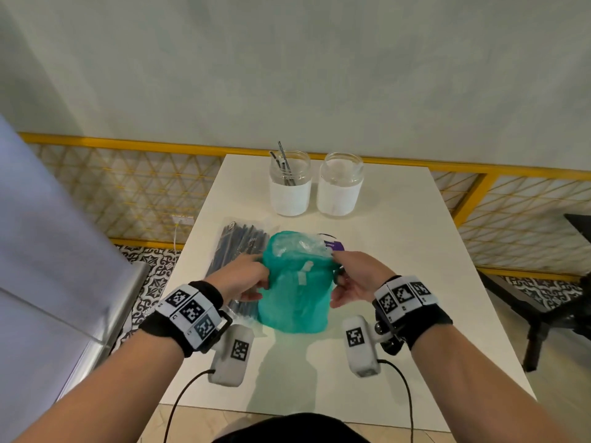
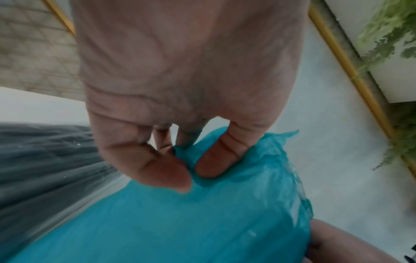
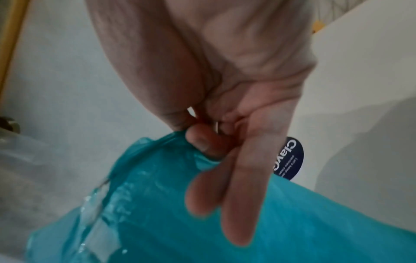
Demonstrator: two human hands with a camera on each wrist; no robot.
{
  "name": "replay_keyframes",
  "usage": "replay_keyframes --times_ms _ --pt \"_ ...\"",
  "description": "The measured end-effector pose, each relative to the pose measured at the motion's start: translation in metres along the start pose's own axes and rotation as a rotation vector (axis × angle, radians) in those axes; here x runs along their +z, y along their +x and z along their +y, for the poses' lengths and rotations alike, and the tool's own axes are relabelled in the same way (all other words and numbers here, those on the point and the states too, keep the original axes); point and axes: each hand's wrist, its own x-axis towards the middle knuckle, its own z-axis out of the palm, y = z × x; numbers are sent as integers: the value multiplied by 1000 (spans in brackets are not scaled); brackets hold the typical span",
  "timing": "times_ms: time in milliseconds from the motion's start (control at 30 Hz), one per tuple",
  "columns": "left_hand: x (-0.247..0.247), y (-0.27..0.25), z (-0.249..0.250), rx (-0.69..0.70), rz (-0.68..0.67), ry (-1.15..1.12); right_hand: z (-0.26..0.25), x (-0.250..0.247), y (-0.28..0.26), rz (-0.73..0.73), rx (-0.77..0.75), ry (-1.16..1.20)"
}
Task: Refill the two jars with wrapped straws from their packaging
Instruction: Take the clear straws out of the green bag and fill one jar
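A teal plastic bag (image 1: 294, 298) hangs above the white table (image 1: 399, 251), held at its mouth from both sides. My left hand (image 1: 248, 278) pinches the bag's left rim (image 2: 186, 156) between thumb and fingers. My right hand (image 1: 355, 279) pinches the right rim (image 3: 198, 153), its other fingers lying loose against the bag. A clear pack of dark straws (image 1: 235, 247) lies flat on the table under my left hand. Two glass jars with white sleeves stand at the far edge: the left jar (image 1: 290, 183) holds a few dark straws, the right jar (image 1: 340, 185) shows none.
A dark purple label (image 1: 334, 246) peeks out behind the bag, also in the right wrist view (image 3: 290, 158). A yellow lattice railing (image 1: 112, 187) runs behind the table. A dark chair (image 1: 550, 302) stands to the right, a metal appliance (image 1: 64, 282) to the left.
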Motion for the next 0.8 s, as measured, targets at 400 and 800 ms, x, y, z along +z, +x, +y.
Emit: replay_keyframes --times_ms 400,800 --pt "6 -6 15 194 -45 -289 16 2 2 -223 -390 81" --pt "10 26 -20 380 32 190 45 11 39 85 -373 -353"
